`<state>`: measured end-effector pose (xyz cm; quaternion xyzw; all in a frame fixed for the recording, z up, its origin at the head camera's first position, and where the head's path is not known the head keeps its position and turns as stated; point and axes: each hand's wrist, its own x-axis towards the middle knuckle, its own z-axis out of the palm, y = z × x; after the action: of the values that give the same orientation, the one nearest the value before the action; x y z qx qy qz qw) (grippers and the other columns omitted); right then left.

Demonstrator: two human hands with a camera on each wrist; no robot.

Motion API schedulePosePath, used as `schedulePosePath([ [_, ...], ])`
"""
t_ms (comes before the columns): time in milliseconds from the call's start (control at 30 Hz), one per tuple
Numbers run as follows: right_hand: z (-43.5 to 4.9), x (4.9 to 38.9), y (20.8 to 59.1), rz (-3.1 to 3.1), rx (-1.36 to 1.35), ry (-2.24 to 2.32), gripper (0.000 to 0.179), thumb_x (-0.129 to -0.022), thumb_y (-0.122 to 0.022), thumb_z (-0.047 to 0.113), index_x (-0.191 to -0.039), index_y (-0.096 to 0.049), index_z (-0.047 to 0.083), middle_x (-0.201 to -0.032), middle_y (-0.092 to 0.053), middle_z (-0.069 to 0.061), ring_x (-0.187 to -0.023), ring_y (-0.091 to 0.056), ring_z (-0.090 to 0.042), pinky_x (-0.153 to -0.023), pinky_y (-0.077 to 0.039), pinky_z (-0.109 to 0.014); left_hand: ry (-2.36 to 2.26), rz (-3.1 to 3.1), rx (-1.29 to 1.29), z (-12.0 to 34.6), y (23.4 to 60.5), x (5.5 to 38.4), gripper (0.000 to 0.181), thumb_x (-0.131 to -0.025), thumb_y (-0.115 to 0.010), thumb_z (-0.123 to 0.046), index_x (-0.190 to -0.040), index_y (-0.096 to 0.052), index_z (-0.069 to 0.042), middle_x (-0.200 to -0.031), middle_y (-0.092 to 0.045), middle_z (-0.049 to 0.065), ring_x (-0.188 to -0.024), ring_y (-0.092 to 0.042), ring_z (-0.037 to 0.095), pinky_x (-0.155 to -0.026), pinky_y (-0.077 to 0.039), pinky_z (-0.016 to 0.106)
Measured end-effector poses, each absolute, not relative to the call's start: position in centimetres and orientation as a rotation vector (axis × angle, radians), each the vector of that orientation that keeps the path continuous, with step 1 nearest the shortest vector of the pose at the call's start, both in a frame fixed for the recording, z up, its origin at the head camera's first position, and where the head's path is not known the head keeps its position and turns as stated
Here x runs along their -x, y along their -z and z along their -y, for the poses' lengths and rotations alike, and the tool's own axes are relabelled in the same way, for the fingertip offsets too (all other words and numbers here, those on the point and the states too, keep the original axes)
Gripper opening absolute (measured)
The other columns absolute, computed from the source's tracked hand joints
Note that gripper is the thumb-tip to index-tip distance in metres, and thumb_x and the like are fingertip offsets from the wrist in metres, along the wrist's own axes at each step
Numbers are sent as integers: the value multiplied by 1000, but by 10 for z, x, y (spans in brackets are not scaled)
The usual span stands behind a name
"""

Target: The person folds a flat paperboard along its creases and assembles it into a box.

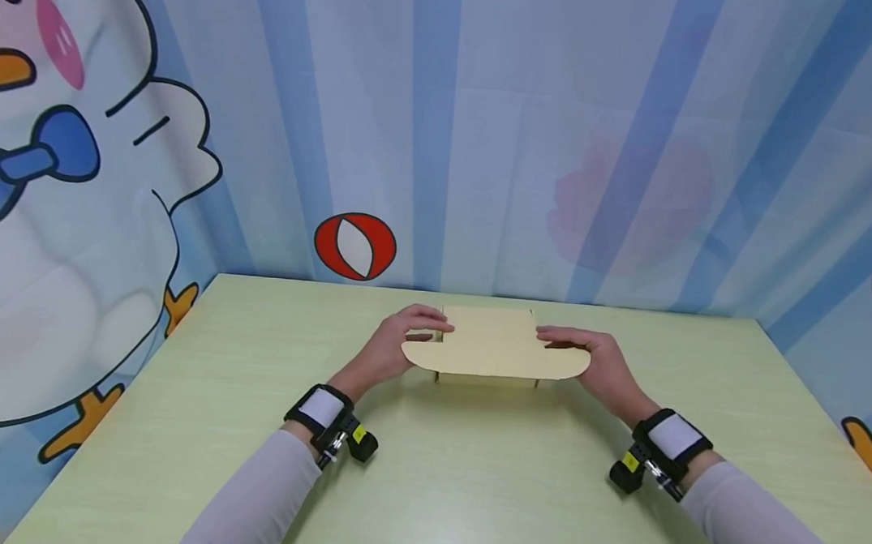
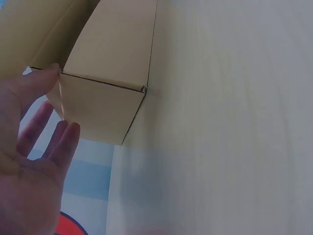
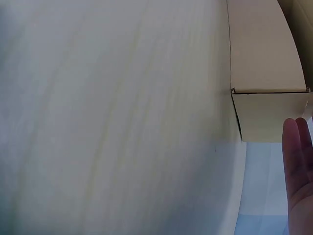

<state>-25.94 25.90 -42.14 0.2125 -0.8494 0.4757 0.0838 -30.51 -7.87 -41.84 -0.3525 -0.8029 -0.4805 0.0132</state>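
Observation:
A small cardboard box [image 1: 487, 380] sits on the table between both hands, its lid [image 1: 487, 339] over the top with a wide round-ended flap toward me. The wrist views show a gap under the lid, above the box's front panel [image 2: 115, 44]. At the box's left end, my left hand [image 1: 396, 342] has its thumb at the top corner and its fingers along the side panel [image 2: 100, 105]. The right hand [image 1: 607, 367] is at the other end, with straight fingers [image 3: 292, 147] against that side panel [image 3: 269, 115]; its thumb is hidden in the right wrist view.
A pale wood-grain table [image 1: 485, 485] stretches out in front and to both sides. Behind it hangs a blue striped curtain [image 1: 478, 144] with a red-and-white ball [image 1: 355, 246] and cartoon ducks printed on it. Each wrist wears a strapped camera.

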Motion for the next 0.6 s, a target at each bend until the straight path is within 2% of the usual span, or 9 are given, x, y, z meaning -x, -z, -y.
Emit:
schedulePosePath([
  [100, -260, 259, 420, 2565, -672, -1311, 43, -86, -72, 2, -127, -68, 14, -135, -64, -10, -113, -67, -25, -87, -52, -11, 1457, 2550, 1105, 80, 417, 305, 49, -80, -72, 13, -126, -67, -3, -135, -54, 16, -131, -49, 34, -102, -52, 49],
  [200, -261, 259, 418, 2580, -735, -1154, 44, -84, -75, 1, -125, -70, 16, -133, -66, -7, -108, -70, -23, -87, -52, -12, 1407, 2602, 1117, 83, 417, 305, 49, -82, -75, 5, -129, -66, -5, -139, -53, 15, -134, -48, 34, -102, -51, 49],
  [267, -261, 259, 416, 2584, -794, -1018, 44, -82, -76, 1, -123, -71, 16, -130, -68, -5, -106, -71, -21, -87, -55, -18, 1365, 2627, 1128, 86, 417, 305, 50, -82, -76, 3, -130, -66, -6, -141, -53, 14, -134, -48, 34, -102, -52, 48],
  [433, -263, 259, 411, 2614, -928, -726, 52, -78, -79, -3, -126, -69, 14, -130, -68, -4, -117, -66, -27, -90, -58, -40, 1263, 2656, 1185, 90, 419, 308, 50, -82, -77, -1, -131, -65, -7, -142, -52, 14, -135, -47, 33, -102, -52, 44],
  [600, -264, 255, 408, 2659, -997, -606, 61, -76, -80, -6, -132, -65, 13, -136, -64, -6, -123, -62, -31, -94, -56, -42, 1190, 2655, 1253, 92, 421, 309, 52, -81, -78, -1, -131, -64, -6, -143, -51, 15, -136, -46, 34, -101, -53, 43],
])
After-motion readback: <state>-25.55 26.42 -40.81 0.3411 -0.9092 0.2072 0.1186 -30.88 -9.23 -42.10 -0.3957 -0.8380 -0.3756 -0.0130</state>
